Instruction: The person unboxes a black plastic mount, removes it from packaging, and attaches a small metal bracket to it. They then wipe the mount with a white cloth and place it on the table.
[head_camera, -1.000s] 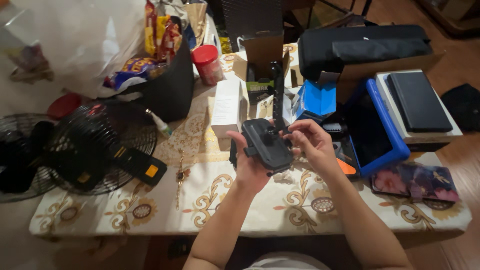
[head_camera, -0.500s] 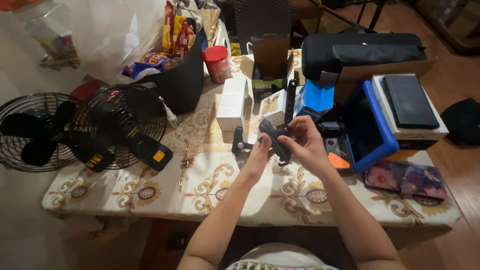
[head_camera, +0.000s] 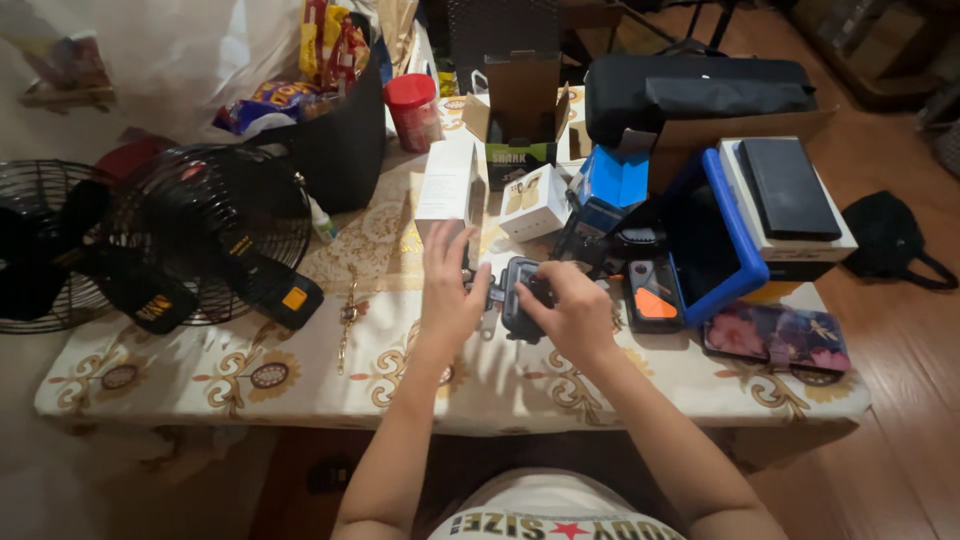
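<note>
Gadget (head_camera: 518, 300), dark grey, folding, on table (head_camera: 300, 370): right hand (head_camera: 570, 312) fingers clamped on it. Left hand (head_camera: 447, 290) fingers apart, touching its left side; black fan (head_camera: 215, 225) well apart.

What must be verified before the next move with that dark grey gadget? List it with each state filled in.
1. Right hand grips the dark grey folding gadget: ok, its fingers wrap the body.
2. Left hand steadies the gadget: cannot tell, palm beside it with fingers spread, contact hidden.
3. Gadget sits over the cream patterned tablecloth, not past the edge: ok.
4. Room on the right: not ok, the black device with an orange panel and the blue-rimmed case lie close.
5. Room behind: not ok, the small white box and the tall white box stand just beyond the hands.
6. Black fan clear of both hands: ok.
</note>
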